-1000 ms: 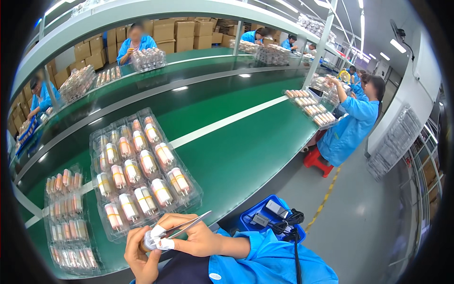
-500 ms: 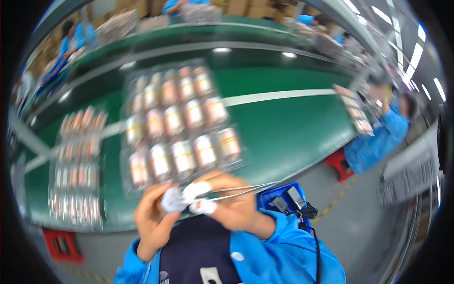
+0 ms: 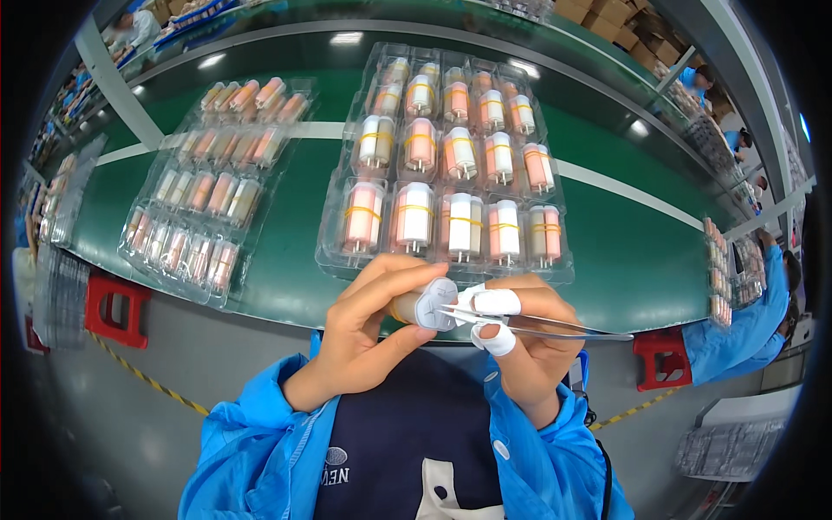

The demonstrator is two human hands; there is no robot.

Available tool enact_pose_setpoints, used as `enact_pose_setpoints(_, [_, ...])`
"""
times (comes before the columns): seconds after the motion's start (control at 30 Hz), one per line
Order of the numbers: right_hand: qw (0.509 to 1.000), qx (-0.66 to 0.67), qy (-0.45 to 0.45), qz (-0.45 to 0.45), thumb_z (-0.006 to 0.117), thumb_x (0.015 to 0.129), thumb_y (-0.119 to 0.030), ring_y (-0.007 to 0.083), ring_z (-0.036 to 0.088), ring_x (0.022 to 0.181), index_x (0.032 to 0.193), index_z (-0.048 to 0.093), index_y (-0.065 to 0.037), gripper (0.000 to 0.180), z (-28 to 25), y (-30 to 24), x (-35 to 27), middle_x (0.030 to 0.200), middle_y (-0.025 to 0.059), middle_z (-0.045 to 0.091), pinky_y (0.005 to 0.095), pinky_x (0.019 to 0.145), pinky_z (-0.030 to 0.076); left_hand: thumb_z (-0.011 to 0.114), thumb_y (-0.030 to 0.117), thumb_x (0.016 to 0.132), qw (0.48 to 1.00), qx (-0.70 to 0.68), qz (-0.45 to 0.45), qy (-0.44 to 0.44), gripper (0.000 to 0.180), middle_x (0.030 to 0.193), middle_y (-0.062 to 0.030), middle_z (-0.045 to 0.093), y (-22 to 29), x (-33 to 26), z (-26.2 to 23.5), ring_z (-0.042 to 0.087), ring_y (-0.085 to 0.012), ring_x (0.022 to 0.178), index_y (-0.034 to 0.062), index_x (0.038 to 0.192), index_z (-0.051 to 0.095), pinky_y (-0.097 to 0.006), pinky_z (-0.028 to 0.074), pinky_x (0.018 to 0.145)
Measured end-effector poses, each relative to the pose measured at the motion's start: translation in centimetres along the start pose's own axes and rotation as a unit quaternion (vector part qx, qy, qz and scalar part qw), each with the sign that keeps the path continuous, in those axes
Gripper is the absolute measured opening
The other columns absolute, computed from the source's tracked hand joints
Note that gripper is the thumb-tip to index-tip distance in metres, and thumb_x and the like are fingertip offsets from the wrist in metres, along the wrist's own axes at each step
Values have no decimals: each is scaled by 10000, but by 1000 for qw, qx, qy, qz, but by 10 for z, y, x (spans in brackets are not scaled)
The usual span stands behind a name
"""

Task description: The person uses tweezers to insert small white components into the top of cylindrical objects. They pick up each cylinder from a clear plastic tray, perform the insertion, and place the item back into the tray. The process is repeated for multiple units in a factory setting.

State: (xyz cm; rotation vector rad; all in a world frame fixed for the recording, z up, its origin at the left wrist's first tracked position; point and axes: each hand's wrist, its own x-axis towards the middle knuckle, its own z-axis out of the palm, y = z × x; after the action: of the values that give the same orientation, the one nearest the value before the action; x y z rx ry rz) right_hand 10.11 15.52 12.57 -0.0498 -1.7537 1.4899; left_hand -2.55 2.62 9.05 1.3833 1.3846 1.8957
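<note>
My left hand (image 3: 366,328) is closed round a small cylindrical bundle, its light grey, lobed end (image 3: 434,299) turned toward my other hand. A yellowish band shows on the bundle beside my fingers. My right hand (image 3: 539,342), with white tape on its thumb and finger, pinches metal tweezers (image 3: 568,328). Their tips touch or nearly touch the grey end face. Just beyond both hands lies a clear plastic tray (image 3: 328,251) holding pink, white and grey-brown cylinders (image 3: 414,214), banded in yellow, with metal pins pointing toward me.
A second clear tray (image 3: 139,260) of similar cylinders lies to the left on the green work surface (image 3: 277,269). Red stools (image 3: 119,312) stand by the near edge. At the right a co-worker in a blue sleeve (image 3: 737,342) sits beside more trays (image 3: 718,276). Grey frame posts (image 3: 117,82) rise at the far side.
The view has swung, so the trays and my hands appear farther right. The tweezers' tips now meet the grey end more clearly. The blue bin by my right arm is mostly hidden now.
</note>
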Motion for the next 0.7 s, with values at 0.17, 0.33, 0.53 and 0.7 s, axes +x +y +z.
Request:
enact_pose_setpoints(0.17, [1000, -23, -16, -7, 729, 761, -27, 216, 662, 803, 952, 669, 17, 205, 1, -1, 0, 893, 162, 680, 301, 704, 524, 676, 13, 794, 1000, 13, 8, 10, 487, 1145, -125, 508, 2, -1, 2, 513, -198, 1040, -18, 1261, 540, -296, 417, 893])
enact_pose_setpoints(0.33, [1000, -14, -15, -8, 726, 766, -28, 210, 659, 798, 956, 665, 18, 204, 2, 1, -1, 895, 164, 677, 297, 702, 521, 682, 56, 805, 999, 32, 18, 12, 464, 1155, -147, 508, 0, -3, 0, 520, -203, 1043, -52, 1233, 540, -302, 419, 886])
enact_pose_setpoints(0.53, [1000, 12, -2, -6, 718, 777, -28, 197, 654, 795, 953, 663, 22, 191, 5, 3, -4, 891, 160, 671, 287, 692, 520, 688, 77, 808, 999, 43, 17, 6, 465, 1153, -149, 506, 1, -5, -2, 521, -202, 1039, -66, 1225, 538, -302, 417, 885])
enact_pose_setpoints(0.7, [1000, 18, 4, -13, 708, 787, -26, 189, 650, 787, 945, 661, 27, 173, 7, 6, -4, 889, 161, 668, 283, 683, 520, 684, 70, 809, 999, 39, 13, 11, 459, 1153, -147, 505, 1, -6, -1, 521, -200, 1039, -62, 1224, 540, -300, 416, 882])
